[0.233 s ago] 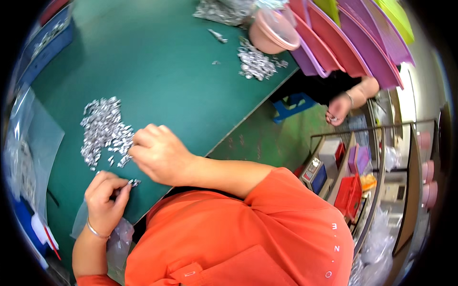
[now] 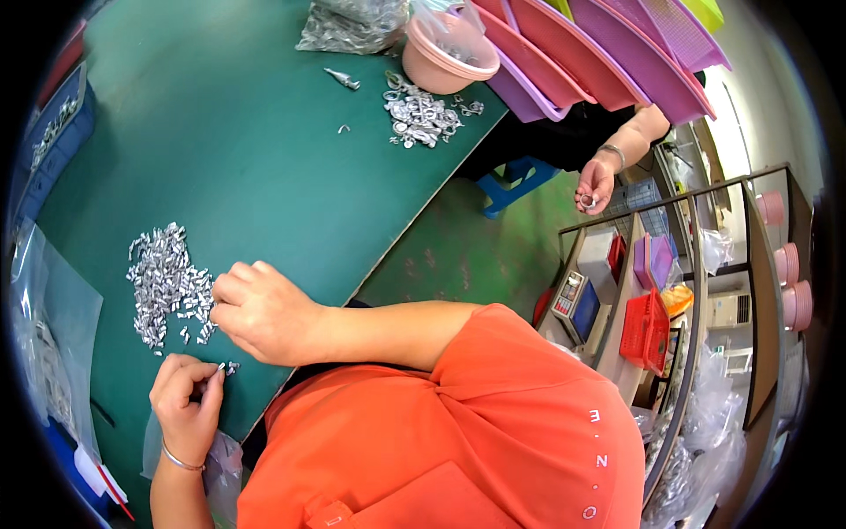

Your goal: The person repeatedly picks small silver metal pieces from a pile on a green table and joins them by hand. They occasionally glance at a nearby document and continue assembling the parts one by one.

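A pile of small silver metal pieces (image 2: 167, 280) lies on the green tabletop (image 2: 264, 167). My right hand (image 2: 271, 314) is at the pile's right edge with its fingers bent together. Its fingertips are turned away, so anything between them is hidden. Closer to me, my left hand (image 2: 187, 404) pinches a small silver metal piece (image 2: 222, 367) between thumb and forefinger. One or more similar pieces lie right beside those fingertips. A bracelet circles my left wrist.
A blue bin (image 2: 55, 145) and a clear plastic bag (image 2: 57, 326) line the left side. Toward the back stand a pink bowl (image 2: 445, 66), silver rings (image 2: 421, 116) and stacked baskets (image 2: 564, 53). Another person's hand (image 2: 597, 187) holds a ring beyond the table edge.
The whole view has shifted, so the table and hands appear lower and further left. Both hands keep nearly the same pose beside the pile. The other person's hand shows more sharply.
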A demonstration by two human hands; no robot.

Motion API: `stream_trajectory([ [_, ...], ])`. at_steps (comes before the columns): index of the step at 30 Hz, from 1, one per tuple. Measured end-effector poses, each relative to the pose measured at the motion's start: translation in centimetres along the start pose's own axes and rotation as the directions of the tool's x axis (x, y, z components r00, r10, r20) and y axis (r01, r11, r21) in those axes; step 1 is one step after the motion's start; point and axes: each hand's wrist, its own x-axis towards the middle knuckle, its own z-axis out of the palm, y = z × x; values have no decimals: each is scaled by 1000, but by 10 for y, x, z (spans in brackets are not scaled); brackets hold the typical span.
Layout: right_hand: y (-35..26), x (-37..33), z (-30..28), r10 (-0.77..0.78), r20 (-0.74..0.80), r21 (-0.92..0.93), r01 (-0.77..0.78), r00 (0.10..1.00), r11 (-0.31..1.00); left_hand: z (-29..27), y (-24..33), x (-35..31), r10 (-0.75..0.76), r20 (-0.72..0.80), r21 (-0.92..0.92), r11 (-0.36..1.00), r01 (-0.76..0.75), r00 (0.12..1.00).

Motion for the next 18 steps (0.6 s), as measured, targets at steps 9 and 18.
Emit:
stream_trajectory([
  [9,-1,0,9,3,-77,40,0,997,999,-3,-2,1,46,31,-10,999,-46,998],
  [18,-5,-10,-5,39,-109,96,-29,993,995,-2,-4,0,36,16,-7,999,-36,999],
])
